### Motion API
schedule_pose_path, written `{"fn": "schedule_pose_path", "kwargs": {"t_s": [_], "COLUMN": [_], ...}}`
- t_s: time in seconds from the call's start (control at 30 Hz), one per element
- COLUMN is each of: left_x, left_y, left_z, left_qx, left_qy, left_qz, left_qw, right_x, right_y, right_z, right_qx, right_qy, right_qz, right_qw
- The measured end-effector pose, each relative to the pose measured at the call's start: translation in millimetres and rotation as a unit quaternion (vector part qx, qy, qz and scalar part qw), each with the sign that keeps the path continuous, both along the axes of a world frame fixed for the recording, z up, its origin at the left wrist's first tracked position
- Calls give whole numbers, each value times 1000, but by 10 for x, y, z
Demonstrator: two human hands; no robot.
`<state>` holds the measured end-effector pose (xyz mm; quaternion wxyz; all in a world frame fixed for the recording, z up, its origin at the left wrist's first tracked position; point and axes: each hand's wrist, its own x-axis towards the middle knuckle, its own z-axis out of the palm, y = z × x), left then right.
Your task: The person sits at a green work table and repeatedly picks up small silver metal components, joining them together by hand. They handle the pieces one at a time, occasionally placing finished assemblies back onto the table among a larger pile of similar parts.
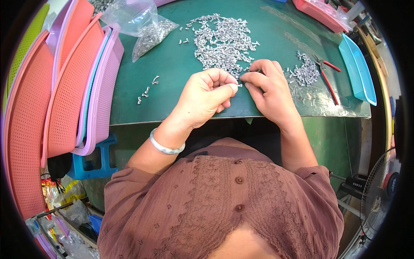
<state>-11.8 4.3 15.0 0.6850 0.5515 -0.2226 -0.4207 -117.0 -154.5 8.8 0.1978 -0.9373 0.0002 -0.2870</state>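
Note:
My left hand point(211, 91) pinches a small silver metal piece point(240, 85) between thumb and forefinger, and one looped end sticks out past the fingertips. Close beside it, my right hand point(268, 86) has its fingers bent and drawn together at the tips. Whether anything tiny sits in them I cannot make out. Both hands are over the near edge of the green table point(172, 97). Just beyond the fingertips spreads a big pile of similar silver pieces point(224, 41). A smaller heap of them point(305, 71) lies to the right of my right hand.
Red-handled pliers point(328, 80) lie beside the smaller heap, near a blue basket point(357, 69). Several loose pieces point(145, 93) lie on the left. A clear bag of metal parts point(153, 36) is behind them. Stacked plastic baskets point(69, 86) line the left; a fan point(379, 194) stands at right.

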Motion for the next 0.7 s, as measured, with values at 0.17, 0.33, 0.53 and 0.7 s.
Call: {"fn": "schedule_pose_path", "kwargs": {"t_s": [0.17,0.33,0.53,0.7], "left_x": [-2,-9,-20,-11], "left_y": [3,4,4,17], "left_z": [-13,-8,-11,-28], "left_qx": [-6,-6,-3,-16], "left_qy": [0,-1,-14,-12], "left_qz": [2,4,8,0], "left_qw": [1000,1000,1000,1000], "right_x": [-28,-49,-27,-28], "right_y": [-11,47,109,129], "right_z": [14,57,65,56], "right_qx": [44,147,147,153], "right_qy": [-11,-30,-49,-53], "right_qz": [3,40,75,66], "right_qw": [999,988,985,985]}}
